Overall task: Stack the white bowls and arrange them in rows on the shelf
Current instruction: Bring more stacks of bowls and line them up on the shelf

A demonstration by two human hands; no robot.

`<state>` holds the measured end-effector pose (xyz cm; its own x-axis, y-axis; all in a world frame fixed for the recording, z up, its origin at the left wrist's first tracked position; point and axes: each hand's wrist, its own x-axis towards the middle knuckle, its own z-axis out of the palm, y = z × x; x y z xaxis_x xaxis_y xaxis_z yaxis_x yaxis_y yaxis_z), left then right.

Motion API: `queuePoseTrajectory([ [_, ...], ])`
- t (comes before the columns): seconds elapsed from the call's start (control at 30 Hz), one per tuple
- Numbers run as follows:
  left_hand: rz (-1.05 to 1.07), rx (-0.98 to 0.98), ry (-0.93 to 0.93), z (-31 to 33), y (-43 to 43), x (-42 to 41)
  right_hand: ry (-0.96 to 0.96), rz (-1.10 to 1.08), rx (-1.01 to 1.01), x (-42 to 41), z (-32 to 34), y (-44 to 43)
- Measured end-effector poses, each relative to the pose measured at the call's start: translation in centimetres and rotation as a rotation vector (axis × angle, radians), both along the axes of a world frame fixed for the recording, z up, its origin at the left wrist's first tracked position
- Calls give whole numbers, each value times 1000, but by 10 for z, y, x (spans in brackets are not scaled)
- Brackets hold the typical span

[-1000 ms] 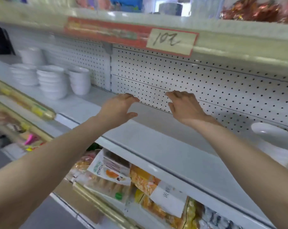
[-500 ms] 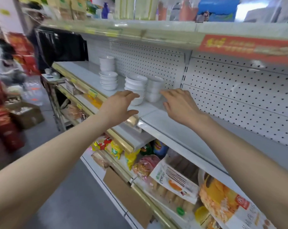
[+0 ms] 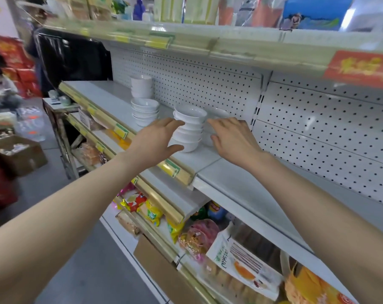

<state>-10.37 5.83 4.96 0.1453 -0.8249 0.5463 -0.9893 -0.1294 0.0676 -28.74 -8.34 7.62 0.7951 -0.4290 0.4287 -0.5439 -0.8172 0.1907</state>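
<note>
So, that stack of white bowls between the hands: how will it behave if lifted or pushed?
The stack of white bowls is tall over a narrow foot, so a high push would probably tip it. The glossy bowls look glazed: likely slippery, rigid, breakable. The top bowl sits slightly askew and may slide when lifted.

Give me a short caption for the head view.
Left hand and right hand, open, flank a stack of white bowls on a white shelf.

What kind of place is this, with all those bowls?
Most likely a shop, perhaps a small supermarket. Long white shelves carry yellow price tags on their edges, packets of snacks fill the shelf below, and stacks of white bowls stand on display.
</note>
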Motion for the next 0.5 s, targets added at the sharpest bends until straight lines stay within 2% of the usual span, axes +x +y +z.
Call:
queuePoseTrajectory([
  [0.3, -16, -60, -19, 20, -67, 70, -34, 5, 3, 64, 22, -66],
  [0.5, 62, -97, -50, 35, -89, 134, -50, 71, -68, 130, 41, -103],
])
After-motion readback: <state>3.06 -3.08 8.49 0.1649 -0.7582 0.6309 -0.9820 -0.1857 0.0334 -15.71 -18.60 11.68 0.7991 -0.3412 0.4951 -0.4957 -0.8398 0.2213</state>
